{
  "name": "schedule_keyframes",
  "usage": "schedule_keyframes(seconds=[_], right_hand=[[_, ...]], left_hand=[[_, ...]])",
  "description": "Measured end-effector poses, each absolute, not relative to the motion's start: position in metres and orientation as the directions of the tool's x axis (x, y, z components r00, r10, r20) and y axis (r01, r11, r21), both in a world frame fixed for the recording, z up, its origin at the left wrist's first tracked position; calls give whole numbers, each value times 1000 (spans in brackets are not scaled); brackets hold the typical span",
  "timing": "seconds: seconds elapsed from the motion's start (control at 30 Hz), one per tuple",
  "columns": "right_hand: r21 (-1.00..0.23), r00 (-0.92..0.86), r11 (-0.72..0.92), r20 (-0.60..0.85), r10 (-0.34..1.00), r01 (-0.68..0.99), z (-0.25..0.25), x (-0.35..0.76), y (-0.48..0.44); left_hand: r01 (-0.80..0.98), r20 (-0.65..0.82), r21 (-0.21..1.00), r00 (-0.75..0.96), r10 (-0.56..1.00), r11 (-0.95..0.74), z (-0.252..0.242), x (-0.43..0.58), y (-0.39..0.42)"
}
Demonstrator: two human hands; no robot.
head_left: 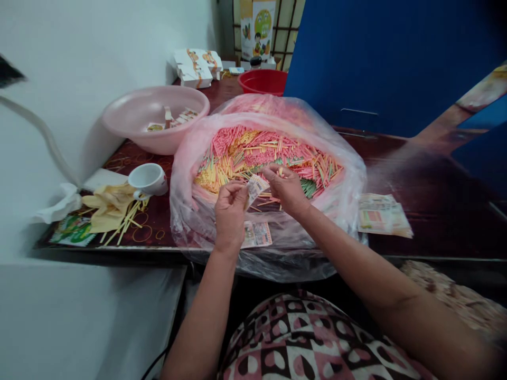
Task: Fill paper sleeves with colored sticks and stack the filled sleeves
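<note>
My left hand (231, 211) pinches a small printed packet (256, 189) between thumb and fingers, tilted upward. Close on its right, my right hand (289, 189) is closed in a pinch over the sticks. Small pale yellow ends, which look like sticks, show between its fingers. Beneath both hands a large clear plastic bag (186, 211) lies with its mouth rolled wide. Inside it are heaps of thin pink, yellow and green sticks (273, 153). Another printed packet (257, 235) lies flat on the bag's front edge, below my left wrist.
A pink basin (130, 119) with several packets stands at the left, near a white cup (147, 179). Loose yellow sticks (127, 224) lie by the front edge. Flat printed packets (384, 215) lie right of the bag. Behind are a red basin (263, 79) and a blue panel (380, 58).
</note>
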State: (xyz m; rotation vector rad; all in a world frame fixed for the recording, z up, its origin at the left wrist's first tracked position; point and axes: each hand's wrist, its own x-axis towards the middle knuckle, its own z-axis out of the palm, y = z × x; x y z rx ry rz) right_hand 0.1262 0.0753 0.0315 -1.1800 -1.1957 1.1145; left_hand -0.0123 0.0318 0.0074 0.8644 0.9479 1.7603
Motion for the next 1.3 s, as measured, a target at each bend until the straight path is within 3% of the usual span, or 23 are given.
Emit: schedule_keyframes(seconds=[0.13,0.33,0.5,0.6,0.73,0.87,0.97,1.17,1.3], right_hand=[[-993,14,119,119,993,0,43,137,59],[-922,-233,285,226,946,263,47,142,42],[-770,-332,362,207,920,525,27,144,41],[-774,-342,360,198,919,521,27,148,41],[-936,-215,240,187,959,256,49,156,44],[-984,-34,180,179,983,9,74,158,50],[-963,44,253,250,967,-95,82,151,55],[-940,52,339,337,940,-28,84,125,55],[-935,60,345,341,938,-76,83,114,45]], left_hand=[[-235,214,924,-340,916,-303,-3,-16,30],[31,358,929,-323,876,-369,1,-15,26],[231,510,856,-226,830,-463,14,-17,21],[146,429,903,-256,866,-404,12,-18,23],[-192,144,959,-306,941,-209,4,-16,26],[-475,-42,879,-163,986,-41,7,-11,24],[-562,-51,827,-94,994,-11,13,-5,21],[-563,6,823,-115,993,-70,14,5,20],[-568,28,818,-120,992,-91,11,6,19]])
